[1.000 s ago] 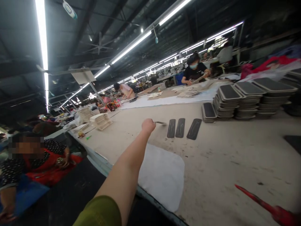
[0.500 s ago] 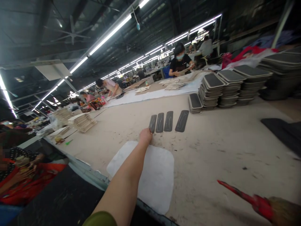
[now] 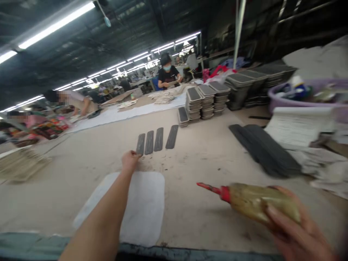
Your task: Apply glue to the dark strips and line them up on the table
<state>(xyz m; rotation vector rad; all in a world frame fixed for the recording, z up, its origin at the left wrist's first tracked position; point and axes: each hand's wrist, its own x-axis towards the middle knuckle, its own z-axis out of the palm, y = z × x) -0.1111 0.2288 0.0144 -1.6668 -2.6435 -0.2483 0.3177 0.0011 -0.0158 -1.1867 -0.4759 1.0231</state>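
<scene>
My left hand [image 3: 130, 161] reaches over the table, its fingers pinched at the near end of the leftmost dark grey panel [image 3: 140, 144]. This panel lies in a row with several others like it, such as the rightmost dark panel [image 3: 172, 137], all with shiny streaks on top. Under my left forearm lies a white rounded sheet [image 3: 144, 206]. On the right, my right hand [image 3: 296, 226] is wrapped round a squeeze bottle [image 3: 252, 201] of yellowish-brown colour. Its red nozzle [image 3: 212, 187] points left above the tabletop.
Stacks of pale-edged dark panels [image 3: 194, 105] stand beyond the row. At right lie long dark pieces [image 3: 266, 150], a paper pad [image 3: 299, 125] and a purple basin [image 3: 274, 98]. Pale pieces [image 3: 23, 165] are stacked at left. A masked co-worker [image 3: 168, 74] is across the table.
The view has swung right, bringing my right hand, the whole bottle and the purple basin into sight. My left hand remains at the leftmost panel.
</scene>
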